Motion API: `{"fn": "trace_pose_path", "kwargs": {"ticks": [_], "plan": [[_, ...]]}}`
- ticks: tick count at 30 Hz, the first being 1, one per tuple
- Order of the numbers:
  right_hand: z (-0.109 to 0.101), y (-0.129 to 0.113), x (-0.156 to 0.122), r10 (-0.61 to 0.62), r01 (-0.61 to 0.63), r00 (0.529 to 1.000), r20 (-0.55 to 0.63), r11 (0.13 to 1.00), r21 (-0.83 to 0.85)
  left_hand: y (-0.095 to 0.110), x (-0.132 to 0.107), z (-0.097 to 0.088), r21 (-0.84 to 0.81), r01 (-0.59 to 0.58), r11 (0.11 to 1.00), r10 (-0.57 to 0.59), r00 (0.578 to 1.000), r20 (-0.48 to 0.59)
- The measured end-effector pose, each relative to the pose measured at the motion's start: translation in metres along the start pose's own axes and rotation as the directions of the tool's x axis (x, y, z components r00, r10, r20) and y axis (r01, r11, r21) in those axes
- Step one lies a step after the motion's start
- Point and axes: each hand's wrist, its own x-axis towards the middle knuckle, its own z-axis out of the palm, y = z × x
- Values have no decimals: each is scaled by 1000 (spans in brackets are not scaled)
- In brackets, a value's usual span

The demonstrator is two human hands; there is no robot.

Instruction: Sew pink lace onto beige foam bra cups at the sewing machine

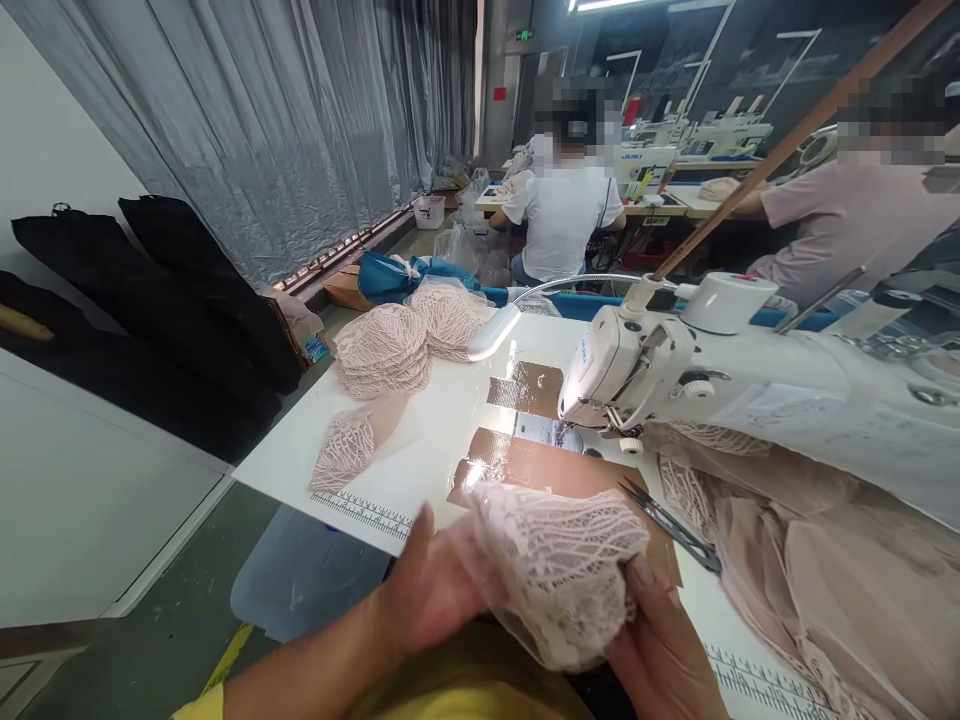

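Observation:
A pale pink lace piece (562, 570) with sheer mesh along its edge is held up in front of me, near the table's front edge. At its left side, my left hand (435, 590) supports it, fingers partly hidden behind the mesh and thumb raised. My right hand (660, 630) grips the lace's right edge between thumb and fingers. Just beyond, the white sewing machine (645, 370) stands over its needle plate (536, 428). Dark scissors (675, 530) lie right of the lace, partly on a brown sheet (555, 465) taped to the tabletop.
Stacked lace pieces (382, 350) sit at the table's back left, with a single lace piece (343, 450) nearer me. Sheer pink fabric (840, 560) is heaped at right. A slanted brown pole (795, 140) rises behind the machine. Two people (562, 215) sit farther off.

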Motion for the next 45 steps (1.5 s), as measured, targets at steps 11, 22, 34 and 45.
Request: {"fn": "trace_pose_path", "kwargs": {"ticks": [11, 22, 34, 45], "plan": [[14, -6, 14, -80, 81, 997, 14, 991, -111, -20, 1, 5, 274, 105, 956, -70, 989, -132], [34, -11, 0, 143, 117, 914, 381, 804, -584, 59, -13, 17, 973, -169, 159, 100, 983, 155], [39, -4, 6, -59, 269, 939, 339, 739, -618, 49, -9, 7, 974, -220, 57, 92, 972, 214], [33, 2, 13, -102, 296, 949, 297, 603, -741, 57, 12, 22, 974, -201, -105, 105, 972, 212]]}}
